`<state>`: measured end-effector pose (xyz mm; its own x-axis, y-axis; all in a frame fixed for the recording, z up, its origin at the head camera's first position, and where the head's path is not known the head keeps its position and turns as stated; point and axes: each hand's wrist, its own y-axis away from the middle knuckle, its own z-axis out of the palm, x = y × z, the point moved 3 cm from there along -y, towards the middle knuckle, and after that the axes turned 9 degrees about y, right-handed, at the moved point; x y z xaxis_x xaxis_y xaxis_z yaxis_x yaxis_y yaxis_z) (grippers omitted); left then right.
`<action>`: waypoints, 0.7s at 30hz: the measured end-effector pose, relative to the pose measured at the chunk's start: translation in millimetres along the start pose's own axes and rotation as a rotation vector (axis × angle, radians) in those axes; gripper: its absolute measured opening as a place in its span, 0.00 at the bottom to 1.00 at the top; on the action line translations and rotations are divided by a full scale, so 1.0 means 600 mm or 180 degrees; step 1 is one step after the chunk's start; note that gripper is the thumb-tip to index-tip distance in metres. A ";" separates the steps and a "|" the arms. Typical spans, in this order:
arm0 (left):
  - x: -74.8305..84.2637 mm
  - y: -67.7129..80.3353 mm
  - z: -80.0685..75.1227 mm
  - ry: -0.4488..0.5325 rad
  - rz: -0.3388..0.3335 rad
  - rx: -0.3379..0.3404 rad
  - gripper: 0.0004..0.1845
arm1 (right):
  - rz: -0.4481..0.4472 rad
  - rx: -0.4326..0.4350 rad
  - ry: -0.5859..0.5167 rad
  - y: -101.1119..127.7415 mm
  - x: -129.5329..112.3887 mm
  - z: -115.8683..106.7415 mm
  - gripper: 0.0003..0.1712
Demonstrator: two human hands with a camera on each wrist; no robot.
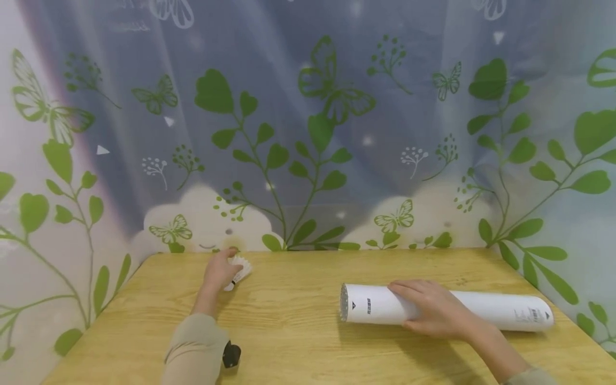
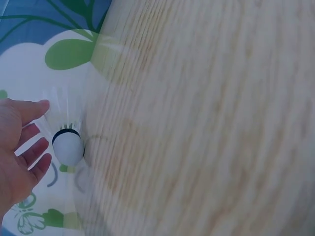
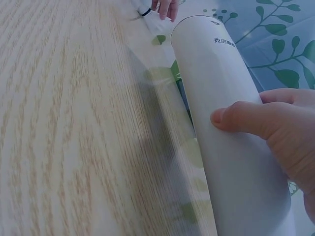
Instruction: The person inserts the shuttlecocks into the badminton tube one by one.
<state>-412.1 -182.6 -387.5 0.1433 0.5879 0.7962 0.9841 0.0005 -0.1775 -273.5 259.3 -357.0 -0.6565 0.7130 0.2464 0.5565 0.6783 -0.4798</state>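
A white shuttlecock with a black band lies on its side at the far left of the wooden table. My left hand is right beside it, thumb and fingers spread apart. In the left wrist view the thumb tip is close to the feathers of the shuttlecock; whether it touches them I cannot tell. My right hand grips a long white shuttlecock tube around its middle, thumb on the near side. The tube lies crosswise, slightly above the tabletop, its grey speckled end facing left. Dark printing marks the tube.
The wood-grain table spreads under both hands. Behind and at both sides hangs a curtain printed with green leaves and butterflies, meeting the table's back edge. A small black device sits at the left sleeve.
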 end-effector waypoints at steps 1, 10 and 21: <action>0.001 0.002 -0.001 0.0007 -0.0014 -0.0016 0.26 | 0.0002 0.0000 0.0000 0.000 0.000 0.000 0.41; -0.004 0.013 -0.010 -0.0107 -0.0018 -0.0007 0.21 | 0.0055 -0.0065 -0.0050 -0.001 -0.002 -0.001 0.41; -0.016 0.030 -0.036 -0.0215 0.0094 -0.0002 0.11 | 0.0058 -0.0042 -0.0024 -0.003 -0.004 0.000 0.41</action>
<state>-393.5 -205.7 -385.7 0.1649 0.6409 0.7497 0.9796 -0.0182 -0.2000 -273.0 256.3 -356.4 -0.6500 0.7238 0.2314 0.5750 0.6676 -0.4730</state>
